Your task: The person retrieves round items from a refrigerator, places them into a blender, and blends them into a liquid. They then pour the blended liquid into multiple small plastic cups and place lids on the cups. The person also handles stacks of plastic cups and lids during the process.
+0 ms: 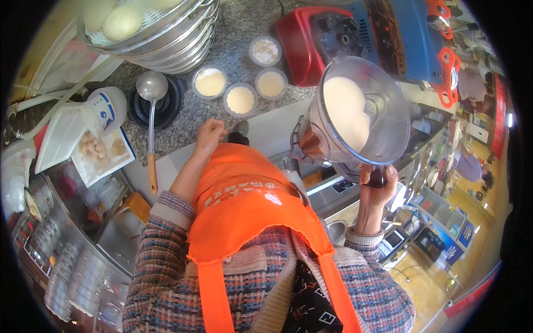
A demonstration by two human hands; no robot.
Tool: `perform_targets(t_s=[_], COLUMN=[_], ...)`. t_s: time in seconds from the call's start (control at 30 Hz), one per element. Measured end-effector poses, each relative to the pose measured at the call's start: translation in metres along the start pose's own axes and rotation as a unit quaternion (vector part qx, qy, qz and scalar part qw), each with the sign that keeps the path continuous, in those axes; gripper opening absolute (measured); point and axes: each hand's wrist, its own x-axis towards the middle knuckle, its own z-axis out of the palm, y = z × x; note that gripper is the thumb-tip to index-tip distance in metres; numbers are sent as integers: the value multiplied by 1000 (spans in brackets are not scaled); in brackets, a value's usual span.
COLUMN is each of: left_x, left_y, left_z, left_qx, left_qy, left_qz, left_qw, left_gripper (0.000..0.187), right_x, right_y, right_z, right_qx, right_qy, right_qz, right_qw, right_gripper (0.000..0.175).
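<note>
My right hand point(378, 183) grips the dark handle of a clear blender jug point(387, 125). The jug is tilted, and a creamy pale liquid point(344, 110) lies inside it. Near the granite counter's front edge, my left hand point(210, 135) has its fingers curled in, with nothing visible in them. Beyond that hand are several round plastic cups: a pale-filled one point(209, 83), another point(240, 100), a third point(271, 83), and one with foamy, patchy contents point(265, 50). A red blender base point(297, 45) stands behind the jug.
A metal ladle point(152, 89) with a wooden handle rests across a black round dish point(177, 98). Stacked metal steamers point(179, 45) with buns point(123, 23) stand at the back left. White bowls point(106, 110) sit beside an open white box point(125, 145). Other people point(470, 166) are far right.
</note>
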Motion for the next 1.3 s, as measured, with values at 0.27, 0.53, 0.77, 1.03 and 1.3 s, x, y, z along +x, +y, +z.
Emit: perform_targets(t_s=[0.27,0.53,0.77,1.03,1.3], left_x=[-14,-29,-30,-33,-48], left_y=[-15,-20,-19,-16,-3], left_z=[-12,-10,-13,-12,-26], left_qx=[-9,-20,-13,-13,-47], left_qy=[31,49,35,36,84], left_qz=[-2,-12,-28,-28,24], left_qw=[999,999,999,999,995], left_gripper=[16,17,22,21,18], right_x=[-5,-8,-10,-11,-12], right_y=[23,44,50,48,43], right_z=[-9,-7,-4,-1,-13], right_qx=[-60,-114,-124,-128,-30], right_qy=[-39,-41,-25,-29,-36], right_qz=[46,83,94,95,69], right_qw=[996,989,987,987,997], right_gripper=[47,48,45,44,43])
